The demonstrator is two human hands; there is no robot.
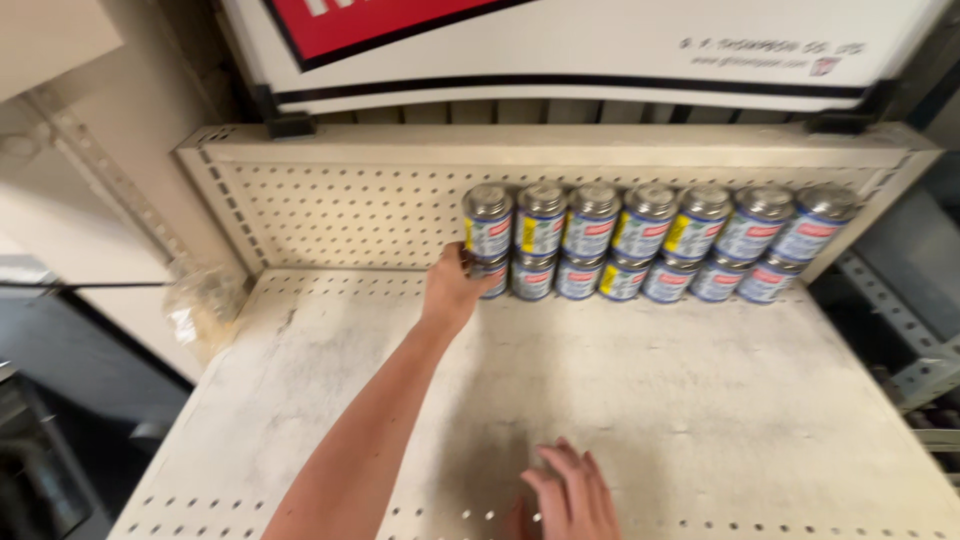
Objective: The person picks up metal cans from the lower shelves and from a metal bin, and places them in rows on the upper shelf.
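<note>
Small metal cans with blue labels stand in two stacked rows [640,240] against the pegboard back of a cream shelf [700,400]. My left hand [452,288] reaches to the left end of the rows and wraps around the bottom left can [493,273], under the top left can [488,220]. My right hand [570,495] rests flat on the shelf near the front edge, fingers apart, holding nothing.
A perforated back panel [340,205] rises behind the cans. A red and white sign [560,45] hangs above. Crumpled clear plastic [200,305] lies at the shelf's left side. Metal shelf uprights [900,320] stand to the right.
</note>
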